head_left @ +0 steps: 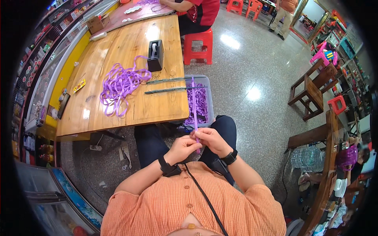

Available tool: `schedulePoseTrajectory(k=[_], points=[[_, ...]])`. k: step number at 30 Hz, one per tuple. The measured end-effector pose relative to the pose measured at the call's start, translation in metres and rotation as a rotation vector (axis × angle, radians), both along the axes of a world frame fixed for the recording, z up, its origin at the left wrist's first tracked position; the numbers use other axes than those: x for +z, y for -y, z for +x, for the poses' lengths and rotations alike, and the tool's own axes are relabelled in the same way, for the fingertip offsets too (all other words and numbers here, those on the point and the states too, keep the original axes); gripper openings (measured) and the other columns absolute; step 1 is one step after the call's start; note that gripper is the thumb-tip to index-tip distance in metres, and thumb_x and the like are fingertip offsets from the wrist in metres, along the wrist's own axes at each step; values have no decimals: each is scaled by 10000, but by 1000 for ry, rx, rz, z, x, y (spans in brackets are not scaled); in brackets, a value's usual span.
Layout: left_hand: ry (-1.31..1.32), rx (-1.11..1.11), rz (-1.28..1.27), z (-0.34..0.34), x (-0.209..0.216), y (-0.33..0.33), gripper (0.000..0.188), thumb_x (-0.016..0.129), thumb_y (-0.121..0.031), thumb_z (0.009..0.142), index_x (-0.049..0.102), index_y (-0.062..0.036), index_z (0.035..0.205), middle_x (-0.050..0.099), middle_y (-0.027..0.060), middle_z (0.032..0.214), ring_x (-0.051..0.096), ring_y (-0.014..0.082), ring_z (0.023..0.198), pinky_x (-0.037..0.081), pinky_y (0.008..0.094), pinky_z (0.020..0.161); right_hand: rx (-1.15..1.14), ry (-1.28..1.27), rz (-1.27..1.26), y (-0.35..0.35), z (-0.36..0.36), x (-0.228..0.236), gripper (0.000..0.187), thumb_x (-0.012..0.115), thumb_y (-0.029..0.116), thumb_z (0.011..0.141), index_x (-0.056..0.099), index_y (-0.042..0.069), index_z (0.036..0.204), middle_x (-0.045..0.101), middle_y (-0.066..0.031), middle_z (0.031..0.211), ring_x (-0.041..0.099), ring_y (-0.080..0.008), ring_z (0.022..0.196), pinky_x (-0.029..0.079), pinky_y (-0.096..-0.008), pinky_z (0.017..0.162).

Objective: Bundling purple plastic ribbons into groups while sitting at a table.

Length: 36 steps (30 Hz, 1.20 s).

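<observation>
In front of my chest, my left hand and my right hand meet with fingers pinched on a narrow purple ribbon. Its long part runs straight away from me, up to the two dark rods that jut past the table edge, and a short end shows below my fingers. The dark rods lie side by side across the table's right edge. Beneath the ribbon, between table and knees, stands a plastic bin holding many purple pieces. A loose heap of purple ribbon spreads over the table.
On the wooden table stand a black tape dispenser and a small yellow packet. A person in red sits on a red stool at the far side. A wooden chair is to the right.
</observation>
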<state>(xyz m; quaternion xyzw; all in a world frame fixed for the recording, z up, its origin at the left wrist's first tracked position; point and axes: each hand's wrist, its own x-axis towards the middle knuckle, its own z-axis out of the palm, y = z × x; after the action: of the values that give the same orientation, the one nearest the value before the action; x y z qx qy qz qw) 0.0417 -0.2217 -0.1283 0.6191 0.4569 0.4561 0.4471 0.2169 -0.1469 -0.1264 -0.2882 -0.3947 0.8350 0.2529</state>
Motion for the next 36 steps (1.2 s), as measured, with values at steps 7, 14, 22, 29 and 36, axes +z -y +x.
schedulePoseTrajectory(k=[7, 14, 22, 29, 36], points=[[-19, -52, -255, 3, -2, -11, 197, 715, -198, 898, 755, -32, 800, 666, 49, 774, 608, 123, 719, 472, 281, 665, -337, 95, 286, -105, -58, 1, 218, 705, 172, 913, 722, 22, 1071, 685, 37, 882, 554, -21, 706, 422, -181, 623], [-55, -24, -315, -6, -21, -19, 263, 748, -258, 875, 727, 0, 828, 640, 56, 733, 588, 137, 658, 467, 306, 620, -608, 214, 589, -146, -84, -3, 185, 701, 35, 869, 748, -8, 1043, 711, 9, 858, 563, -33, 669, 441, -206, 569], [-152, -114, -23, -5, 26, -7, 182, 694, -169, 905, 749, -33, 798, 664, 62, 766, 622, 160, 726, 488, 295, 663, -718, 233, 542, -121, -84, 22, 123, 747, 105, 859, 696, 8, 915, 648, 12, 721, 537, -38, 576, 408, -208, 497], [71, -142, -394, -6, 61, -4, 205, 707, -194, 902, 736, 4, 859, 700, 57, 796, 633, 123, 702, 499, 262, 676, -368, 310, 384, -113, -62, 51, 220, 730, 224, 890, 688, 26, 807, 659, -23, 667, 553, -75, 495, 420, -231, 442], [-167, -277, 67, -4, 129, 16, 155, 718, -125, 884, 740, 6, 963, 699, 93, 827, 660, 170, 736, 512, 291, 668, -380, 455, 568, -98, -56, 75, 193, 709, 215, 909, 710, 25, 876, 676, -39, 686, 551, -83, 505, 440, -250, 480]])
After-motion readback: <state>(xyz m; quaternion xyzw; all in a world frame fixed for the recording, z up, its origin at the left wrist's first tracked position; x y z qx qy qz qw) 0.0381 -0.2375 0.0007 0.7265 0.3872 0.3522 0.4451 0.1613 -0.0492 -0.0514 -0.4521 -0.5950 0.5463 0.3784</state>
